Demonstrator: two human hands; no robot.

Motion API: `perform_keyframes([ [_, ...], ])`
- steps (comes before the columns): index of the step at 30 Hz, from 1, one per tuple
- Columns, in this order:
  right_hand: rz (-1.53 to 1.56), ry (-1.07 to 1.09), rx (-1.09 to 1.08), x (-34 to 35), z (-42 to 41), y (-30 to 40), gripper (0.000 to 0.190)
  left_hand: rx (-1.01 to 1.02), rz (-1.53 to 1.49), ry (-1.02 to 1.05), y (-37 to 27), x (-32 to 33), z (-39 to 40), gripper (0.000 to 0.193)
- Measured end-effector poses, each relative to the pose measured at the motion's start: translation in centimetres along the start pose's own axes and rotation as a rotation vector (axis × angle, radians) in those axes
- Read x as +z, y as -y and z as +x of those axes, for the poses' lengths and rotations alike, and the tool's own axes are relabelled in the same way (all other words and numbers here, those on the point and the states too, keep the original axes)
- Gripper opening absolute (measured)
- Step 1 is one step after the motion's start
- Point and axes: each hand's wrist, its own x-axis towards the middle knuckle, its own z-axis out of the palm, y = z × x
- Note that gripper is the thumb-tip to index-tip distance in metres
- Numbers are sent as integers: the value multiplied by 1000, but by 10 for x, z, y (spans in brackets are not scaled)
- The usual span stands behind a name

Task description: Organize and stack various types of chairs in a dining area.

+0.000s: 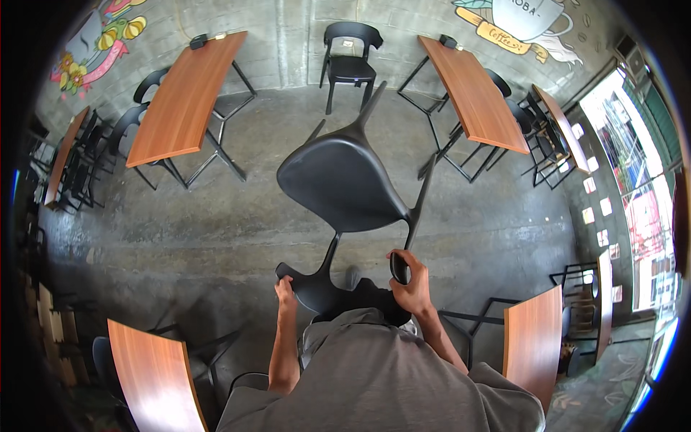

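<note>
A black plastic chair (345,183) is held in front of my body, tilted, with its seat facing up and its legs pointing away from me. My left hand (285,289) grips the left end of its curved backrest. Around the right end of the same backrest closes my right hand (411,281), thumb and fingers wrapped over the edge. The backrest's middle is close against my grey shirt (372,367), which partly hides it. Whether any leg touches the concrete floor (243,221) cannot be made out.
Wooden-topped tables stand far left (183,102) and far right (469,97), others near left (151,372) and near right (534,335). Another black chair (352,67) is against the block wall (294,43). Dark metal table legs (221,156) reach over the floor.
</note>
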Motion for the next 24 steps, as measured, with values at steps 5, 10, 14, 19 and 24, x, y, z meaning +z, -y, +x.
perform_keyframes([
  [5, -86, -64, 17, -12, 51, -37, 53, 484, 727, -189, -176, 132, 14, 57],
  [10, -101, -5, 59, -14, 127, -56, 56, 959, 689, 446, -290, 259, 55, 72],
  [14, -129, 5, 48, -26, 202, -76, 60, 1285, 752, 713, -349, 374, 81, 86],
  [19, -154, 6, -227, -45, 284, -82, 66, 1579, 859, 928, -392, 506, 117, 92],
  [24, -273, 142, -404, -69, 344, -63, 63, 1677, 784, 622, -441, 583, 157, 75],
])
